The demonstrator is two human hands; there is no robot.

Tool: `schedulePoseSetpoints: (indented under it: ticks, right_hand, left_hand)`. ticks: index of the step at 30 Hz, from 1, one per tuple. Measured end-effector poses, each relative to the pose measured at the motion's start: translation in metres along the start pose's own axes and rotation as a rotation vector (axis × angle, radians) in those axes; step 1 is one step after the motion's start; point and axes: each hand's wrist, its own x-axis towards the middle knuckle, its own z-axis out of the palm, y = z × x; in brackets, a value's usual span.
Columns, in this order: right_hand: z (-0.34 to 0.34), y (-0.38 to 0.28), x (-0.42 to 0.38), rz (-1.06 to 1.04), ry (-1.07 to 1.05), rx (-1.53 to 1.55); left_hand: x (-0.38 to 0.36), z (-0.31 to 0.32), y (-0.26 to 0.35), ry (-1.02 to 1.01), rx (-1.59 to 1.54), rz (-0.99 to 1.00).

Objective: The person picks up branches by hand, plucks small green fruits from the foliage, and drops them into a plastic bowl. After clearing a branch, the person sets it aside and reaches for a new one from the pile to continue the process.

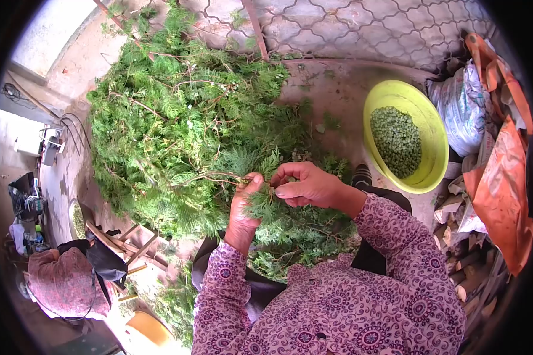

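My left hand [243, 214] is closed around the brown stem of an evergreen branch [212, 176], thumb on top. The stem runs out to the left over a large heap of leafy cut branches [177, 118]. Flat green foliage [265, 204] fans out on the right side of this hand. Just right of it, my right hand [314, 186] has its thumb and fingers pinched together at the foliage's edge. What lies between those fingertips is too small to make out.
A yellow-green basin [435, 130] on the right holds many small green cones [395, 142]. Beside it are a white sack [459, 106], orange sheeting [503, 195] and stacked firewood [471, 266]. Wire mesh [361, 29] runs behind. A wooden stool [133, 245] and a pink cloth-covered bundle [65, 281] stand lower left.
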Motion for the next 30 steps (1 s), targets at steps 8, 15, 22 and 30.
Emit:
schedulePoseSetpoints:
  ticks: [8,15,22,30]
  right_hand:
    - [-0.009,0.008,0.004,0.106,0.062,0.19]
    - [-0.023,0.014,0.009,0.22,-0.014,0.36]
    - [-0.012,0.006,0.007,0.237,0.067,0.249]
    - [-0.004,0.003,0.008,-0.138,0.199,-0.298]
  left_hand:
    - [-0.004,0.01,0.003,-0.039,0.154,0.078]
    - [-0.002,0.007,0.0,-0.036,0.317,0.177]
    - [-0.003,0.008,0.006,0.002,0.326,0.181]
    - [0.002,0.008,0.008,0.078,0.319,0.171]
